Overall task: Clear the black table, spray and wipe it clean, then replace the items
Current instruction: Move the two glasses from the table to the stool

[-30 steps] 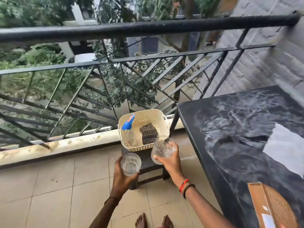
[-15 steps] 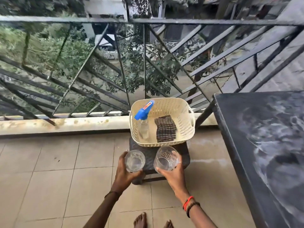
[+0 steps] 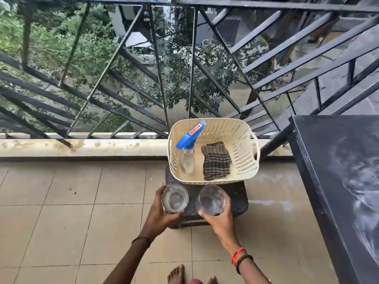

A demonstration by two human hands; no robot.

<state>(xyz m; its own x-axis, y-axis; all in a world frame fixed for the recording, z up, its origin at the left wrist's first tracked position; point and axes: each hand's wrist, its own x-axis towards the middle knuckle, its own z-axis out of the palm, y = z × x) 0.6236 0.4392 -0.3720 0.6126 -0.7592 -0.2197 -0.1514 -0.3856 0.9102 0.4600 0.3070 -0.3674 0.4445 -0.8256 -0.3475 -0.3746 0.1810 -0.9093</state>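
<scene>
My left hand [image 3: 159,217] was curled round one clear glass [image 3: 175,198], thumb on its near side. My right hand [image 3: 220,221] wrapped the other glass [image 3: 211,200] the same way. I held both upright so they would land on their bases. They were low over the front strip of the small dark stool [image 3: 238,198], just in front of the cream basket [image 3: 244,144]. Whether they already touched the stool I could not tell. I judged that strip the handiest spot, since the basket took up the rest. Inside the basket the spray bottle [image 3: 187,152] leaned beside the folded striped cloth [image 3: 215,160], both within reach for cleaning. The black table [image 3: 338,171] stood to my right, well apart from the glasses, its top smeared with pale streaks.
</scene>
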